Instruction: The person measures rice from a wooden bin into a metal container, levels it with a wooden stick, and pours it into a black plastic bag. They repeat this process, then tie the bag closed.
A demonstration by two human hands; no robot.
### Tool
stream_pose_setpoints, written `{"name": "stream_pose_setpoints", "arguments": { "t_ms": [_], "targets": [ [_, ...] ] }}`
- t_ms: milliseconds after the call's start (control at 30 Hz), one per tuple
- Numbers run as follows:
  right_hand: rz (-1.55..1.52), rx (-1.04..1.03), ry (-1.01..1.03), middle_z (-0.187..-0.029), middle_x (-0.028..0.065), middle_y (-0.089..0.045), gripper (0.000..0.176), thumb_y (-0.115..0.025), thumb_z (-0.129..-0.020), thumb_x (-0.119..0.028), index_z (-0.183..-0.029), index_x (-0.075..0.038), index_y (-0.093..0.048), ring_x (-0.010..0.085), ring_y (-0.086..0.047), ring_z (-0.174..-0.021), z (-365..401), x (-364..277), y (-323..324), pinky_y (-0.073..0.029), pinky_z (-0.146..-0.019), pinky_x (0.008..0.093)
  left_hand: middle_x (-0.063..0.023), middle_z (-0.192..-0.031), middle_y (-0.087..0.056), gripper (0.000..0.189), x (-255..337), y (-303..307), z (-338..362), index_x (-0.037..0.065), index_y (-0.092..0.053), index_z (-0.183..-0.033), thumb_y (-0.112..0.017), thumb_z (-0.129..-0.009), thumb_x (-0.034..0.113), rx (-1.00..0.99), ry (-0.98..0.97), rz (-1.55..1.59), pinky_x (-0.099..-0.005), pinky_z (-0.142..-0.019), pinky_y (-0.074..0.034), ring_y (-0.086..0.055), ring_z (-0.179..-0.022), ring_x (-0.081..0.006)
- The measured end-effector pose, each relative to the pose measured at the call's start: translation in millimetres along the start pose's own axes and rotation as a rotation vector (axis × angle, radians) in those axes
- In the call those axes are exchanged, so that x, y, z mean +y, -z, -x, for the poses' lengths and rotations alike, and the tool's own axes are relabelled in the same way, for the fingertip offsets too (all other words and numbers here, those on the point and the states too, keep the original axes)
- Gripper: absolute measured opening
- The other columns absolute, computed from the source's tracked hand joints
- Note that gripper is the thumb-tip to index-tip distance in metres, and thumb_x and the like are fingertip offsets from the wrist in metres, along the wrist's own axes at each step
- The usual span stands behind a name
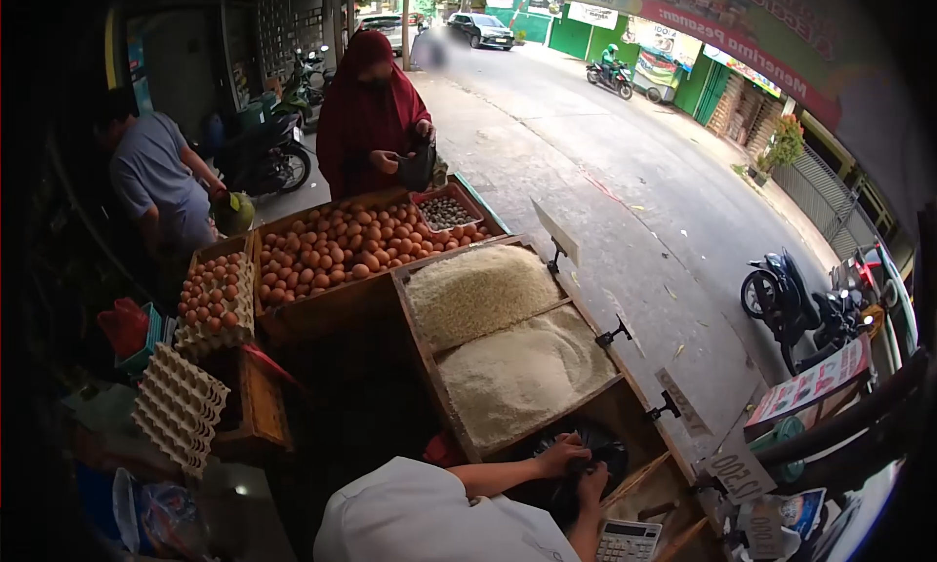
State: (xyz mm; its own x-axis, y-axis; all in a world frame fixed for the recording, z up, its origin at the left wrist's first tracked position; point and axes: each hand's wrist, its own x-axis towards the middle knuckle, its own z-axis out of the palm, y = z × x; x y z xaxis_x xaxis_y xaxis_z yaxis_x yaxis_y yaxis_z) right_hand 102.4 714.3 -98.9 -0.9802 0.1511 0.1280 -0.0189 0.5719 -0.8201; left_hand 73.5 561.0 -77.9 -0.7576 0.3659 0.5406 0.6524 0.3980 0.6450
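At the bottom centre, my left hand (562, 454) and my right hand (591, 483) are close together at a black plastic bag (609, 449). The fingers of both hands are closed on its gathered upper part; what the bag contains is hidden. It rests in a wooden compartment just below the rice bin (517, 375), which has two sections of pale grain. A white calculator (629, 541) lies below my right hand.
Brown eggs (332, 245) fill a wooden tray, with stacked egg cartons (182, 406) to the left. A person in a red garment (366, 123) stands behind the eggs. Another person (161, 172) bends at the left. Price signs (556, 232) are clipped along the bin's right edge.
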Motion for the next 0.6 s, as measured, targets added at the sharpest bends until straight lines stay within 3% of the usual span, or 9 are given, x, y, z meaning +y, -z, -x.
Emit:
{"name": "stream_pose_setpoints", "arguments": {
  "t_ms": [133,233,300,467,533,600],
  "targets": [
    [0.109,-0.003,-0.095,-0.081,0.0178,-0.055,0.027,-0.067,-0.075,-0.022,-0.079,0.002,-0.057,0.0339,-0.055,-0.075,-3,-15,-1,-0.042,-0.068,0.0383,-0.0076,-0.086,-0.054,0.024,-11,-19,4,0.016,-0.061,-0.088,-0.066,-0.066,0.013,0.078,0.020,0.039,-0.0404,-0.081,-0.035,-0.050,-0.094,-0.0271],
    [0.193,0.104,-0.017,-0.079,0.0185,-0.054,0.021,-0.066,-0.073,-0.017,-0.075,0.002,-0.056,0.0361,-0.055,-0.075,1,-26,-8,-0.043,-0.069,0.0405,-0.0093,-0.088,-0.055,0.028,-14,-26,4,0.015,-0.062,-0.092,-0.065,-0.064,0.011,0.142,0.171,0.006,-0.0431,-0.077,-0.040,-0.052,-0.092,-0.0301],
    [0.206,0.161,0.132,-0.083,0.0186,-0.057,0.019,-0.065,-0.070,-0.012,-0.082,0.000,-0.058,0.0368,-0.057,-0.079,6,-22,-14,-0.045,-0.072,0.0426,-0.0105,-0.090,-0.055,0.032,-21,-33,6,0.014,-0.062,-0.096,-0.064,-0.064,0.011,0.148,0.345,0.063,-0.0446,-0.072,-0.042,-0.053,-0.089,-0.0326],
    [0.170,0.120,0.093,-0.083,0.0182,-0.057,0.018,-0.063,-0.069,-0.008,-0.083,0.000,-0.058,0.0363,-0.057,-0.079,8,-27,-15,-0.045,-0.072,0.0420,-0.0122,-0.092,-0.055,0.035,-16,-28,3,0.008,-0.059,-0.100,-0.063,-0.066,0.014,0.023,0.334,-0.009,-0.0449,-0.072,-0.042,-0.053,-0.090,-0.0336],
    [0.162,0.099,0.098,-0.084,0.0180,-0.056,0.018,-0.062,-0.069,-0.007,-0.084,0.001,-0.057,0.0363,-0.057,-0.080,9,-26,-11,-0.045,-0.072,0.0413,-0.0133,-0.097,-0.055,0.033,-22,-32,6,0.007,-0.059,-0.098,-0.063,-0.066,0.014,0.012,0.213,-0.022,-0.0458,-0.075,-0.041,-0.053,-0.093,-0.0341],
    [0.150,0.115,0.121,-0.085,0.0178,-0.056,0.018,-0.062,-0.069,-0.007,-0.085,0.001,-0.056,0.0359,-0.057,-0.081,10,-25,-7,-0.045,-0.072,0.0408,-0.0135,-0.102,-0.055,0.034,-28,-32,7,0.007,-0.059,-0.099,-0.064,-0.066,0.015,-0.129,0.251,-0.022,-0.0462,-0.079,-0.039,-0.053,-0.096,-0.0341]
  ]
}}
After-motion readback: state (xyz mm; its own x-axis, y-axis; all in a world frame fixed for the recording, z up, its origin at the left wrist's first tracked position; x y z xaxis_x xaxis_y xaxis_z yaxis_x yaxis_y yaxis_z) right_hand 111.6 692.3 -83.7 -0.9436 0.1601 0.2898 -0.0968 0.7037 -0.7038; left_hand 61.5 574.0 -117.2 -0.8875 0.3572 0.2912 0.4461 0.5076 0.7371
